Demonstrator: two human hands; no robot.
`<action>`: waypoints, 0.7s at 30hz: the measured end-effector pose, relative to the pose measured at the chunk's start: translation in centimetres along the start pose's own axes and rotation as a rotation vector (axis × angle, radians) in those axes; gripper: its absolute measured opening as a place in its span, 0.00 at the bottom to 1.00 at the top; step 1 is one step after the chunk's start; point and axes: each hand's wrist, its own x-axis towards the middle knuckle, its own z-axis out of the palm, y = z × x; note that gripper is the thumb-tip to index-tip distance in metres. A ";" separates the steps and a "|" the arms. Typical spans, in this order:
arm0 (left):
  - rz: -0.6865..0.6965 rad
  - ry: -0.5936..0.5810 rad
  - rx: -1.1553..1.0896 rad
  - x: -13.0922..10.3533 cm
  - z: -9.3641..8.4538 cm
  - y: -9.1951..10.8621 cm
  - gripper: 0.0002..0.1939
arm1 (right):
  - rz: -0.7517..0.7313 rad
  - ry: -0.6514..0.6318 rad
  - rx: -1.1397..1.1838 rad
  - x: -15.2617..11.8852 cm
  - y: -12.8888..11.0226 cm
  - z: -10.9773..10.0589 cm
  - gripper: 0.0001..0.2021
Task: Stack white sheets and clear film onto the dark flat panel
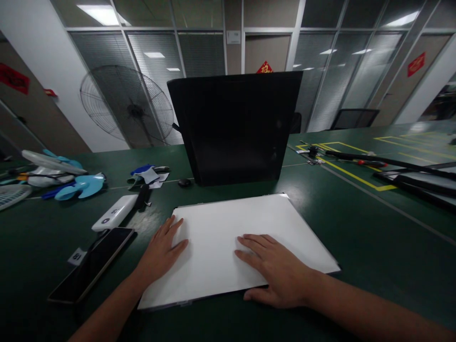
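Note:
A white board [217, 232] with a thin frame and dark corners lies flat on the green table in front of me. On its left edge rests my left hand [160, 249], fingers spread and thumb out over the white surface. My right hand [274, 268] lies across the near right part of the board, its fingers stretched out on it and the thumb down beyond the near edge. Neither hand grips anything. Behind the board stands a large black panel [237, 128], upright and leaning slightly.
Left of the board lie a phone [94, 263], a white power bank [116, 212] and a small black object [184, 182]. Blue fan blades [81, 186] sit farther left. Dark rods [392, 164] and yellow tape lines [356, 176] are at right on the green table [384, 251].

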 end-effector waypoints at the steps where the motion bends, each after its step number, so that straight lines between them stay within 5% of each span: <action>1: 0.003 -0.003 -0.003 0.0 0.0 0.0 0.35 | -0.016 -0.009 -0.003 0.0 0.1 0.0 0.44; 14: 0.036 -0.017 0.015 -0.2 -0.2 -0.3 0.35 | -0.092 0.060 -0.013 0.2 1.1 0.1 0.40; 18: 0.054 -0.019 0.040 -0.2 0.1 -0.2 0.34 | 0.428 0.330 -0.234 0.0 4.4 -0.9 0.39; 21: 0.039 -0.021 0.058 -0.2 0.2 0.0 0.38 | 0.814 0.382 -0.312 -0.7 7.9 -2.1 0.39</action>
